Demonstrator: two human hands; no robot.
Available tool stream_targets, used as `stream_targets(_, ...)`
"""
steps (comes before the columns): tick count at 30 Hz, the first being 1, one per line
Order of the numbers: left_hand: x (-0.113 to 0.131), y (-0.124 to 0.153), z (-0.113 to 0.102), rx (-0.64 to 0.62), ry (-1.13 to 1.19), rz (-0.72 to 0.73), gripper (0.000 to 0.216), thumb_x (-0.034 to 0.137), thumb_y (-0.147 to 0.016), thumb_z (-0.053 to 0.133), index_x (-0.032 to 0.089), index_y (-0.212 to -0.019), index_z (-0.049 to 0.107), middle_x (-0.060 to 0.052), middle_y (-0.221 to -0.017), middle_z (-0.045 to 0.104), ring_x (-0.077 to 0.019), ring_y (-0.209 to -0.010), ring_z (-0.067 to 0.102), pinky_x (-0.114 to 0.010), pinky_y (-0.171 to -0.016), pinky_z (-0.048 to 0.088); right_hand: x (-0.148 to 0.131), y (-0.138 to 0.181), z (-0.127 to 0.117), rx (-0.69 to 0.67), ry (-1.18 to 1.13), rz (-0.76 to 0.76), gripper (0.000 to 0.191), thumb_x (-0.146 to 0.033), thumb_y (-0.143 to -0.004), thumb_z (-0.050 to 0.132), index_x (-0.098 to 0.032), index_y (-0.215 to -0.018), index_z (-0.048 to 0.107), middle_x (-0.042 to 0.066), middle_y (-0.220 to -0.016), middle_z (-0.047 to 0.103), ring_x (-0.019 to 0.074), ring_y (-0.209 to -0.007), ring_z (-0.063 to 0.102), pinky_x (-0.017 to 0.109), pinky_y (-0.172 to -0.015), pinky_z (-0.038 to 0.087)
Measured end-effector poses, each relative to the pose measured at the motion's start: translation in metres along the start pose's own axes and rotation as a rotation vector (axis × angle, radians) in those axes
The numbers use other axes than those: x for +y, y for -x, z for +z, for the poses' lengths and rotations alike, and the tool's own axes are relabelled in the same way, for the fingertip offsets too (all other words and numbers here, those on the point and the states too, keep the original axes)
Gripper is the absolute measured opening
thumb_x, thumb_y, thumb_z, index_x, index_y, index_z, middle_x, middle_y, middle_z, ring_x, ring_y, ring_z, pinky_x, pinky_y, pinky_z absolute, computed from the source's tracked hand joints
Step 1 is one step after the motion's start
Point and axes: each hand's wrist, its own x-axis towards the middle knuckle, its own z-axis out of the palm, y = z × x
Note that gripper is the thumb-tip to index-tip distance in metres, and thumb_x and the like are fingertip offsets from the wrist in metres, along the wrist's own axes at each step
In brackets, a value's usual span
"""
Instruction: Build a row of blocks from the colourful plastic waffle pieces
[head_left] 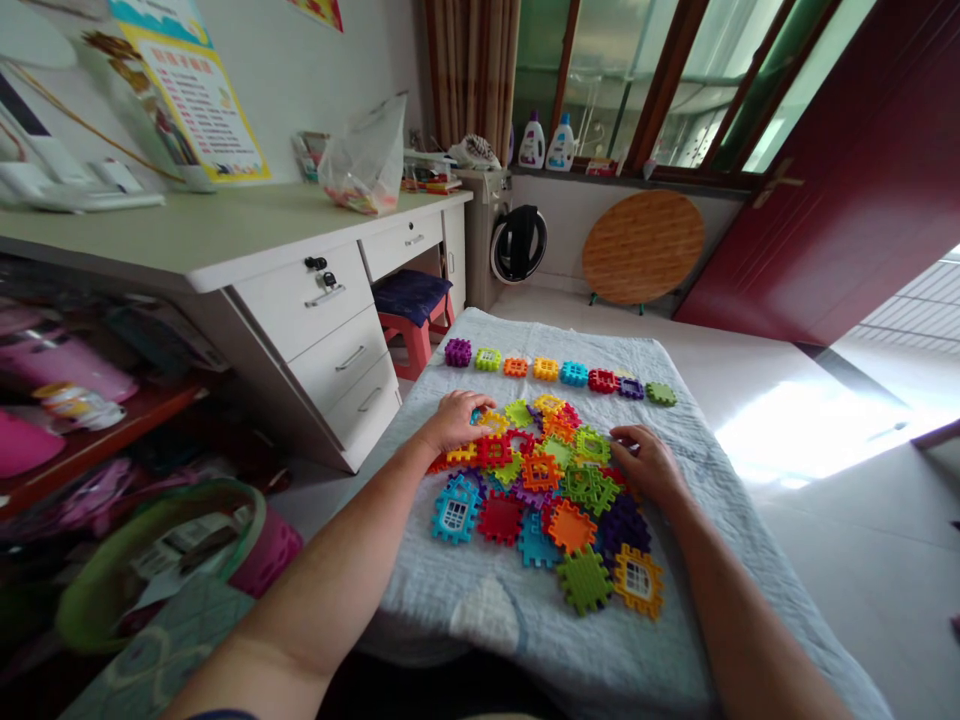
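Note:
A pile of coloured plastic interlocking blocks with notched edges lies on the cloth-covered table. My left hand (455,421) rests at the pile's left side, thumb and fingers apart, next to a yellow block (493,421); a bit of blue shows between the fingers. At the right edge, my right hand (649,462) curves loosely with its thumb apart, beside a green block (592,446). Nearest me lie a blue window block (455,510), a green block (585,580) and a yellow window block (638,581). Whether either hand's fingertips press on a block is hard to see.
Behind the pile runs a row of blocks, from a purple stack (458,352) to a green one (661,393). A light blue cloth (487,610) covers the table. To the left stand a white desk (315,330) and a basket (259,540); a stool (412,300) sits beyond.

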Motion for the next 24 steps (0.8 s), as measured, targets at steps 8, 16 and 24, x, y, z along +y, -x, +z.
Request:
stream_targets(8,0.005,0.001,0.003,-0.019,-0.078,0.024,0.027,0.024,-0.076,0.061,0.025,-0.102,0.071,-0.004,-0.11,0.066,-0.0233,-0.105,0.057,-0.038,-0.098,0.041,-0.002,0.0,-0.001,-0.008,0.008,0.014,0.032,-0.04,-0.078,0.053,-0.017,-0.093,0.069,0.007,-0.088,0.065,0.0176,-0.07,0.059,0.032,-0.07,0.047)
stream_targets(16,0.012,0.005,-0.007,-0.124,-0.06,0.077,0.045,0.024,-0.072,0.063,0.027,-0.118,0.062,-0.003,-0.123,0.064,-0.0253,-0.118,0.052,-0.041,-0.105,0.034,-0.001,0.001,-0.001,-0.011,0.02,0.005,0.03,-0.038,-0.077,0.054,-0.018,-0.093,0.069,0.006,-0.088,0.065,0.0173,-0.069,0.059,0.032,-0.068,0.047)
stream_targets(24,0.012,0.004,-0.007,-0.101,-0.089,0.094,0.04,0.025,-0.07,0.067,0.025,-0.11,0.066,-0.004,-0.103,0.067,-0.0238,-0.1,0.057,-0.041,-0.097,0.038,0.0,0.0,0.0,-0.011,0.03,-0.002,0.03,-0.038,-0.078,0.053,-0.017,-0.092,0.069,0.007,-0.088,0.065,0.018,-0.071,0.059,0.033,-0.071,0.047)
